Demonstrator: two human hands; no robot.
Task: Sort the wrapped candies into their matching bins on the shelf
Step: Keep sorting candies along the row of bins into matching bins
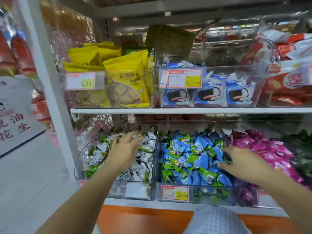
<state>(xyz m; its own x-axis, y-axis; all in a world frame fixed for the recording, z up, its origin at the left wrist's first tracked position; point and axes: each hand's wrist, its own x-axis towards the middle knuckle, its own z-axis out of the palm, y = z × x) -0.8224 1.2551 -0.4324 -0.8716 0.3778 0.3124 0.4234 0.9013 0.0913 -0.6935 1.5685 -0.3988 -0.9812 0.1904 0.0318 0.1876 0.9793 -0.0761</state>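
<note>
Three clear bins stand side by side on the lower shelf. The left bin (135,191) holds white and green wrapped candies (143,168). My left hand (124,151) hovers over that pile with fingers spread and nothing in it. The middle bin (211,194) is full of blue and green wrapped candies (187,157). My right hand (243,162) reaches into the right side of the middle bin, fingers extended and touching the blue candies. To the right lie pink and purple wrapped candies (268,149).
The upper shelf carries bins of yellow snack bags (125,81), blue cookie packs (209,93) and red packets (290,85). A white shelf upright (52,92) stands at the left. Price tags (175,192) hang on the bin fronts. An orange panel (143,218) runs below.
</note>
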